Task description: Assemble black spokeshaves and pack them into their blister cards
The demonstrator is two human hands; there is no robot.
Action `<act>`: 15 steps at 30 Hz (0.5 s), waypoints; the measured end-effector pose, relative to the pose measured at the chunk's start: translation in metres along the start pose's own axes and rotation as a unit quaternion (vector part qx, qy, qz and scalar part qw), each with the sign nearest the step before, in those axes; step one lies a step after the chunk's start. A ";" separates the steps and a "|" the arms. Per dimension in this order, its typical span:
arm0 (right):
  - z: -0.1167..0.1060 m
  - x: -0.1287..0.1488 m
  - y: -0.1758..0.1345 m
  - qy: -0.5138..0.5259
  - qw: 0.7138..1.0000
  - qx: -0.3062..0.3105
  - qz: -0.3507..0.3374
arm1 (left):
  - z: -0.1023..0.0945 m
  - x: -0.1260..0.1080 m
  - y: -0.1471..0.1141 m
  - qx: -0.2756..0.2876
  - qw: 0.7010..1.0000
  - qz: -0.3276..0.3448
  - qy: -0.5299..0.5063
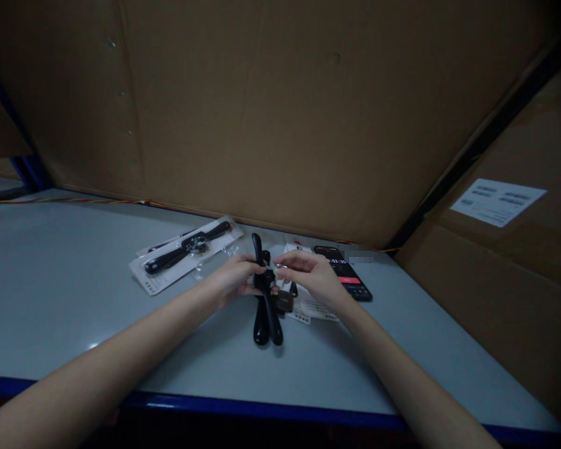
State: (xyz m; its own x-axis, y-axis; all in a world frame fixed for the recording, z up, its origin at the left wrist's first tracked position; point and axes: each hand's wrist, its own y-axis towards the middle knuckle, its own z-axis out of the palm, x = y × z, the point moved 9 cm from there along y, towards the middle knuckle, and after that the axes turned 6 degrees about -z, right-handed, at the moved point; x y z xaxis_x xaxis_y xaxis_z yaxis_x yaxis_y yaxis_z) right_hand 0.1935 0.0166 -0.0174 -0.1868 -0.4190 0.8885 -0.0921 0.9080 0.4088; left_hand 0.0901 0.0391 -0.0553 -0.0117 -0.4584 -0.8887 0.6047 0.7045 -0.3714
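Note:
My left hand (237, 277) is closed around the middle of a black two-armed tool (272, 315), a long bar with a hub at its centre; its exact kind is unclear. One arm points away from me, the other toward me. My right hand (311, 274) pinches a small shiny piece (280, 266) just right of the hub; the dim light hides its detail. Under the held tool lies another black handle (260, 330). A dark brown piece (285, 301) sits below my right fingers.
Carded packs (143, 280) with a similar black tool lie left. White printed cards (302, 317) lie under my right hand, beside a phone (355, 284) showing a timer. Cardboard (280, 125) walls the back and right of the grey table (191, 368); wires (75, 200) run behind.

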 end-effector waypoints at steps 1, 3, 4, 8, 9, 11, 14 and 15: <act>-0.001 -0.001 0.000 -0.011 1.000 -0.008 -0.002 | 0.001 0.000 0.000 0.000 1.000 -0.001 -0.001; -0.003 0.001 -0.001 -0.046 0.999 -0.023 -0.014 | 0.001 0.001 0.000 0.000 1.000 -0.002 0.003; -0.002 0.003 -0.002 -0.068 0.997 -0.022 -0.023 | 0.001 0.002 0.000 -0.001 1.000 -0.002 0.008; 0.007 0.015 -0.004 -0.140 0.989 0.005 -0.042 | 0.001 0.004 0.002 -0.001 1.000 0.006 0.017; 0.010 0.016 -0.005 -0.142 0.989 0.013 -0.036 | 0.001 0.005 0.002 0.000 1.000 0.010 0.016; 0.015 0.016 -0.006 -0.123 0.992 0.028 -0.015 | 0.000 0.005 0.002 -0.002 1.000 0.018 0.014; 0.020 0.011 -0.007 -0.082 0.996 0.036 0.014 | 0.000 0.004 0.003 -0.004 0.999 0.031 0.015; 0.020 0.009 -0.007 -0.074 0.996 0.037 0.019 | 0.000 0.003 0.003 -0.004 0.999 0.035 0.016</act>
State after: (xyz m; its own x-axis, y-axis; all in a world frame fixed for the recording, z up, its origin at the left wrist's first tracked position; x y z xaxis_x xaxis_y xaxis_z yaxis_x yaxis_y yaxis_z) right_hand 0.1725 0.0067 -0.0167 -0.3331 -0.3863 0.8601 -0.1532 0.9223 0.3549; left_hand 0.0918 0.0392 -0.0592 0.0050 -0.3915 -0.9202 0.5988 0.7382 -0.3108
